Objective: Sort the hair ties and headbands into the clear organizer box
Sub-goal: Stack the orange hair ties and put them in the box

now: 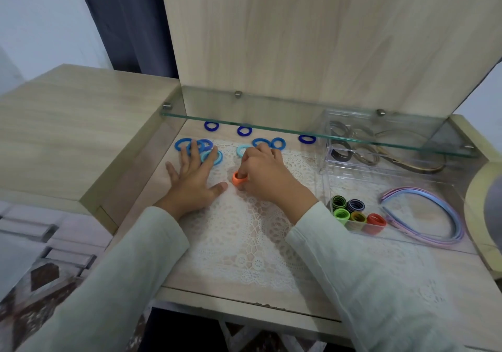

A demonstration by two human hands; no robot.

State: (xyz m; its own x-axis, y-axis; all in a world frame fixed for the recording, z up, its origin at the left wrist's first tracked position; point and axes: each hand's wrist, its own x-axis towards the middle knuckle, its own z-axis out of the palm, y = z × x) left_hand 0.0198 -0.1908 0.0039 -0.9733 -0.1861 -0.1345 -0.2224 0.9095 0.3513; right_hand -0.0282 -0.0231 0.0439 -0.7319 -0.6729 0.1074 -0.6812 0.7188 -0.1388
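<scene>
My right hand point(264, 173) grips a stack of orange hair ties point(239, 179) on the lace mat, fingers curled round them. My left hand point(191, 176) lies flat with spread fingers, its fingertips touching a cluster of blue hair ties point(181, 143). More blue hair ties point(244, 130) lie scattered along the back under the glass shelf. The clear organizer box point(324, 188) stands to the right. It holds green, dark, olive and red hair ties point(376, 220) in front, pastel headbands point(426, 192) beside them, and grey and brown ties point(341, 154) at the back.
A glass shelf point(271, 126) runs across the back just above the desk. The raised wooden panel point(298, 31) stands behind it. A wooden cabinet top point(76, 123) borders the left. The lace mat point(244, 243) covers the desk. A pale rounded object point(486, 210) sits at the right edge.
</scene>
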